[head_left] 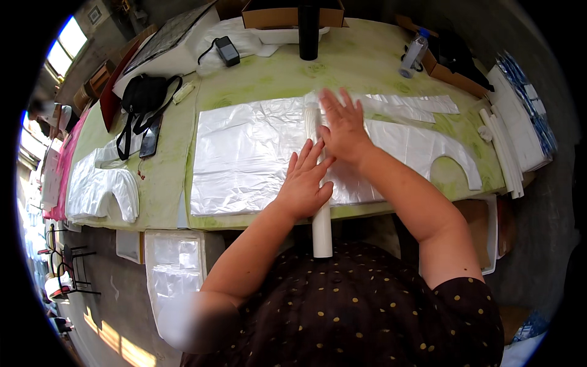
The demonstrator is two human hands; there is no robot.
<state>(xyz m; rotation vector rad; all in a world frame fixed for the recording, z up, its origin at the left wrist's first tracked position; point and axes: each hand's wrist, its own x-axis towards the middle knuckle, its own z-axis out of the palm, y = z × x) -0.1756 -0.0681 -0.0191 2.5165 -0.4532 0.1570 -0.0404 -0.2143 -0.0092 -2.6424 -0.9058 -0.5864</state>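
Both my hands lie flat, palms down, fingers spread and gripping nothing. My left hand (306, 180) presses on the clear plastic sheet (251, 156) just left of the white tube (321, 226), its fingertips reaching over the tube. My right hand (342, 125) rests farther up, open as well, covering the upper stretch of the same tube and the plastic around it. The tube runs straight away from me across the middle of the sheet, and its near end sticks out past the table edge toward my body.

The sheet is spread wide on the green mottled table (367, 61). To the right, its cut shape ends in a curved notch like a vest bag's handle (455, 162). A narrower strip of plastic (416, 104) lies beyond my right hand.

At the far edge, directly beyond the tube, a black cylinder (309, 30) stands upright against a cardboard box (287, 15). On the left sit a black bag with a strap (143, 95), a dark phone (150, 137) and another cut plastic bag piece (101, 183). A black adapter (227, 50) lies near the far left. White rolled tubes (504, 153) lie stacked at the right edge, beside a pile of white sheets (520, 116). Nothing lies between my hands and the tube.
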